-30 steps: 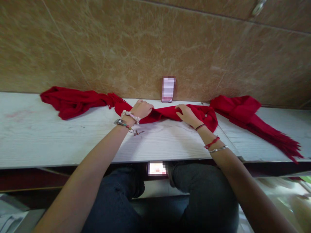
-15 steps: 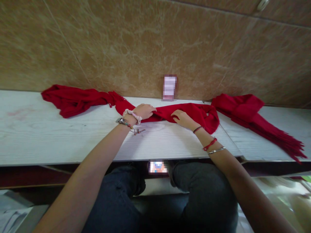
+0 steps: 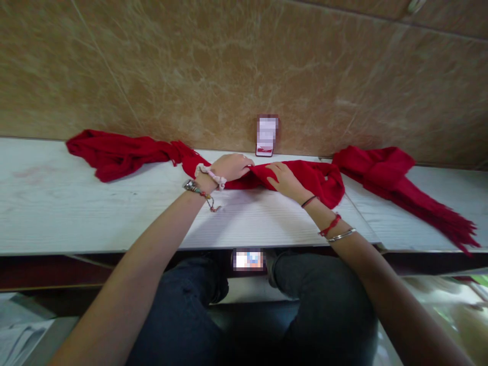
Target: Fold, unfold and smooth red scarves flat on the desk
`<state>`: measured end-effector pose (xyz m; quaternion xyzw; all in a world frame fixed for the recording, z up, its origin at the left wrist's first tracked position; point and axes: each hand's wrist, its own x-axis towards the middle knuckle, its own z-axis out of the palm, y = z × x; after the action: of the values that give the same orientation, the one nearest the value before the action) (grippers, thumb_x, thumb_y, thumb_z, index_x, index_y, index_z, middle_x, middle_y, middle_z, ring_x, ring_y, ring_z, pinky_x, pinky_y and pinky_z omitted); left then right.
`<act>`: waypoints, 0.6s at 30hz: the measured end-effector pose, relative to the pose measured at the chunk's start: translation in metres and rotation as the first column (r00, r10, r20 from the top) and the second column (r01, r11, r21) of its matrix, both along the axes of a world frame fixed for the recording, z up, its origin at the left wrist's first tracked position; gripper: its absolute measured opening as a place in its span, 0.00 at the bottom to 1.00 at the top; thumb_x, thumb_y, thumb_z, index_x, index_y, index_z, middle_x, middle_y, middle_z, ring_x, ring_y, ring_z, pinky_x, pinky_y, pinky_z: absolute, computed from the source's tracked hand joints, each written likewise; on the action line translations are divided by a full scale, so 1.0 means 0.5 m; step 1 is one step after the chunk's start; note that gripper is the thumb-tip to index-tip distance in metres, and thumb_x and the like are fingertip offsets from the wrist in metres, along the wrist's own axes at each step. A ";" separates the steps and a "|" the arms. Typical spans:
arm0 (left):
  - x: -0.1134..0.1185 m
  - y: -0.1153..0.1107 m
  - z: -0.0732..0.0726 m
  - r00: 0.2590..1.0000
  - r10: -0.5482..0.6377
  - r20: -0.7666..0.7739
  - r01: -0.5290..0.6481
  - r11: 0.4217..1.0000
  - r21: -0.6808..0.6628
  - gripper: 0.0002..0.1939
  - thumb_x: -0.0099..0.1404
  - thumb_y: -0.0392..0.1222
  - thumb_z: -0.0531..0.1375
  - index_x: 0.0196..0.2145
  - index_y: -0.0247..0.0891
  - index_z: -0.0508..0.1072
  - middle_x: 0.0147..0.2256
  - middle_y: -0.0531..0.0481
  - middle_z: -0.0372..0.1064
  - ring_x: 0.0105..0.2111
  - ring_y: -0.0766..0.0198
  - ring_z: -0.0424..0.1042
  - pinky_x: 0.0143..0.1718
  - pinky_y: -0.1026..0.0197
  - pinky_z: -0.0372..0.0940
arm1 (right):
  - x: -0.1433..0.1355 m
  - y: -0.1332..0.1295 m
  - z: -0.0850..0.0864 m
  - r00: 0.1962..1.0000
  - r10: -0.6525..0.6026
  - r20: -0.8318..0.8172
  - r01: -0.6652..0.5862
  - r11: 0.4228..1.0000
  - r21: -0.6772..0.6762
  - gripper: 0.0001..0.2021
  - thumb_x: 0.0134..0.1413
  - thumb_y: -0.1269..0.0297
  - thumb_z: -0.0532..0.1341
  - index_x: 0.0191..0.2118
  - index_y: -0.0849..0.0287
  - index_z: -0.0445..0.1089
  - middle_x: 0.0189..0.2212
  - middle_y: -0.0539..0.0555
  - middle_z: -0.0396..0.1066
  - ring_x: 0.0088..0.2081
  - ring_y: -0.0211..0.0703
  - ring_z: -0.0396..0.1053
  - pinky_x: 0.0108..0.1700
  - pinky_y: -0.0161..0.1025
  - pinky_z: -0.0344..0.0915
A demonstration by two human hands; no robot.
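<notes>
A long red scarf point(image 3: 305, 175) lies bunched and twisted along the white tabletop, crossing beneath both my hands. My left hand point(image 3: 232, 166) has its fingers bent together over the scarf's narrow middle, pinching the cloth; the fingertips are partly hidden. Just to the right, my right hand point(image 3: 285, 180) rests on the wider red cloth with fingers spread. Bracelets circle both wrists. To the left, more crumpled red cloth point(image 3: 125, 152) reaches the scarf's middle, with a few fringe threads near the join. At the right, a folded red part point(image 3: 381, 168) ends in a long fringe.
A phone-like device with a blurred screen point(image 3: 267, 136) leans against the brown marbled wall point(image 3: 213, 66) behind the white table point(image 3: 95, 218). Below the table's front edge, another lit screen point(image 3: 247, 260) shows between my knees. Papers point(image 3: 26, 335) lie at the lower left.
My left hand has shifted slightly right and away from me along the scarf. My right hand has moved a little farther from me, its fingers now flatter and more spread.
</notes>
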<state>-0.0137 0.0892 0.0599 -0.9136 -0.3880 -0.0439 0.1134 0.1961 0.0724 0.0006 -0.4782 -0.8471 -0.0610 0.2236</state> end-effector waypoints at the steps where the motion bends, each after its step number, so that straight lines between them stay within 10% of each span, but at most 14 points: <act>1: 0.003 -0.001 0.002 1.000 -0.010 0.002 0.010 1.000 0.003 0.17 0.66 0.40 0.46 0.46 0.39 0.71 0.44 0.49 0.72 0.44 0.63 0.69 0.45 0.64 0.60 | 0.001 0.001 -0.003 0.999 -0.027 0.027 0.028 0.999 -0.017 0.19 0.56 0.65 0.53 0.53 0.65 0.62 0.51 0.63 0.64 0.53 0.50 0.59 0.53 0.48 0.57; 7: -0.007 0.020 -0.019 0.994 0.095 -0.048 -0.096 0.995 -0.010 0.18 0.67 0.43 0.46 0.44 0.39 0.72 0.41 0.47 0.73 0.41 0.61 0.71 0.40 0.63 0.62 | 0.028 0.006 -0.016 0.953 0.018 0.304 0.039 0.983 -0.182 0.15 0.60 0.68 0.49 0.46 0.65 0.68 0.45 0.61 0.69 0.49 0.46 0.64 0.51 0.42 0.60; 14: -0.020 0.039 -0.035 1.000 0.012 -0.024 -0.014 0.998 -0.060 0.16 0.63 0.38 0.50 0.46 0.40 0.71 0.45 0.49 0.70 0.45 0.64 0.68 0.47 0.66 0.59 | 0.039 -0.021 -0.001 0.956 -0.193 0.221 0.183 0.981 0.065 0.21 0.56 0.64 0.55 0.55 0.66 0.62 0.56 0.66 0.58 0.58 0.58 0.53 0.58 0.58 0.49; 18: -0.006 0.025 -0.023 1.000 0.018 0.001 -0.018 0.990 -0.141 0.17 0.62 0.35 0.51 0.46 0.43 0.72 0.45 0.51 0.71 0.46 0.64 0.68 0.47 0.65 0.59 | 0.040 -0.026 0.017 0.915 -0.169 0.366 0.232 0.964 -0.133 0.15 0.57 0.64 0.54 0.46 0.66 0.69 0.45 0.69 0.68 0.47 0.60 0.65 0.49 0.60 0.57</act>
<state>-0.0165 0.1018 0.0485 -0.9158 -0.3984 -0.0163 0.0488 0.2161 0.0595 0.0090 -0.5618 -0.8217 -0.0940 0.0188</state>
